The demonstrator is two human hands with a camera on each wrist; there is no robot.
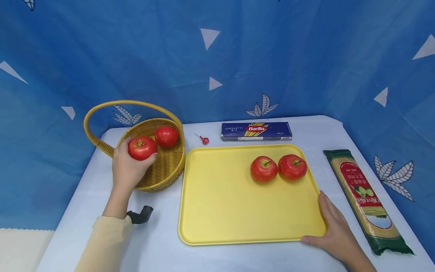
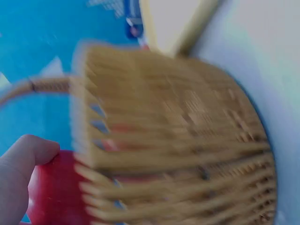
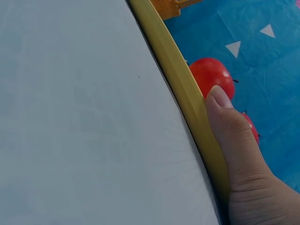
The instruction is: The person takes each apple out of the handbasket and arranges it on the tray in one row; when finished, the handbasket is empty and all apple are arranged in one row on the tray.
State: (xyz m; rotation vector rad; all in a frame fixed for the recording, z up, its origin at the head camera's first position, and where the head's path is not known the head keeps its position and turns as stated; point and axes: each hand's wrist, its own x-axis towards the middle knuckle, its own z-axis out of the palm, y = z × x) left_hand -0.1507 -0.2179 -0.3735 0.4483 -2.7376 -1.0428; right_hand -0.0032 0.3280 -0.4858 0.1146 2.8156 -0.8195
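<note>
My left hand [image 1: 129, 164] grips a red apple [image 1: 142, 148] over the near-left part of the wicker basket [image 1: 171, 179]. In the left wrist view, thumb and apple show beside the blurred basket rim. A second red apple [image 1: 167, 136] lies inside the basket at the back. At the near-right corner of the yellow tray [image 1: 221, 211], my right hand [image 1: 336, 232] holds the rim, thumb along the front edge and fingers along the right side. Two red apples with stems, a left one [image 1: 263, 169] and a right one [image 1: 292, 166], sit side by side on the tray's back right.
Behind the tray lies a blue spaghetti box [image 1: 256, 131], with a small red lollipop [image 1: 204, 140] to its left. A long pasta packet [image 1: 365, 200] lies right of the tray. The basket's tall handle [image 1: 132, 102] arches up at the left, near the blue cloth backdrop [image 1: 163, 56].
</note>
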